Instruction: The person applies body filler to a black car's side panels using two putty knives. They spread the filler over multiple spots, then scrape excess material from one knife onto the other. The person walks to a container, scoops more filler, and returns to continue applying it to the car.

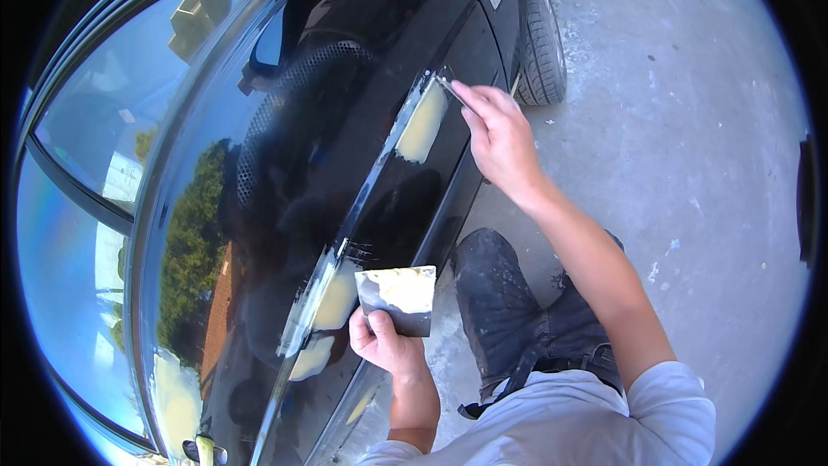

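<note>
A black car door (392,216) fills the view to my left, with pale yellow filler smeared along its moulding line. My right hand (502,140) is closed on a thin spreader (448,86), seen nearly edge-on, whose tip meets the top of the upper filler patch (423,128). Lower and nearer, my left hand (386,347) grips a square flat plate (412,324), thumb on top; pale filler covers much of its face. Beside that plate lie a middle filler patch (335,300) and a smaller patch (312,357) on the door.
Another filler patch (175,393) sits near the door handle (205,450) at lower left. The car's side mirror (269,41) and windows (86,112) are on the left. A tyre (542,47) stands beyond my right hand, on the grey concrete floor (690,164).
</note>
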Demonstrator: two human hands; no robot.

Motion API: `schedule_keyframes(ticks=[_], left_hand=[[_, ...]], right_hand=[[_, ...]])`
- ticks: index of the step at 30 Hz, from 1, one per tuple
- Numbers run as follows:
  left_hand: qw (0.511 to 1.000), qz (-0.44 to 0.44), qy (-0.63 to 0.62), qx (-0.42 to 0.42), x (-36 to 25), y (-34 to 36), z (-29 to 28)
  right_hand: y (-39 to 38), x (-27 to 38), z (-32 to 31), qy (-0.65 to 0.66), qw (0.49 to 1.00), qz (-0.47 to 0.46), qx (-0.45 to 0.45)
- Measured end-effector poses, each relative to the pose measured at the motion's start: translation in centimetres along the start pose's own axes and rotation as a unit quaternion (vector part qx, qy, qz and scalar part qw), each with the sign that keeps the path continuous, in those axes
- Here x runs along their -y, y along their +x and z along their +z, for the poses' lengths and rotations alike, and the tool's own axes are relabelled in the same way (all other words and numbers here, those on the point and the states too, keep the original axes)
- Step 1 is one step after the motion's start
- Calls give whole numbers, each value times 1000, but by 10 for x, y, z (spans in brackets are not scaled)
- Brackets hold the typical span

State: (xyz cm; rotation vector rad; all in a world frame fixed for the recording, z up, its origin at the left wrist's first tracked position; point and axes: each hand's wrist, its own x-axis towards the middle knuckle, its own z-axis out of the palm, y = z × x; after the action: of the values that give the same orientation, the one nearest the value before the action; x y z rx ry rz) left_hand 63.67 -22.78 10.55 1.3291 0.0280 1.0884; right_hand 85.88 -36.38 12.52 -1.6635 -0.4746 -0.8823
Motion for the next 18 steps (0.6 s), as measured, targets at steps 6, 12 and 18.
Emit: schedule_keyframes(ticks=[6, 12, 18], left_hand=[[999, -13, 29, -4, 3, -5, -10], [999, -23, 31, 8, 8, -8, -11], [998, -29, 54, -1, 6, -10, -14]], right_hand=[[-14, 20, 6, -91, 987, -117, 59], [-36, 35, 3, -32, 988, -143, 57], [-5, 4, 18, -38, 998, -52, -14]])
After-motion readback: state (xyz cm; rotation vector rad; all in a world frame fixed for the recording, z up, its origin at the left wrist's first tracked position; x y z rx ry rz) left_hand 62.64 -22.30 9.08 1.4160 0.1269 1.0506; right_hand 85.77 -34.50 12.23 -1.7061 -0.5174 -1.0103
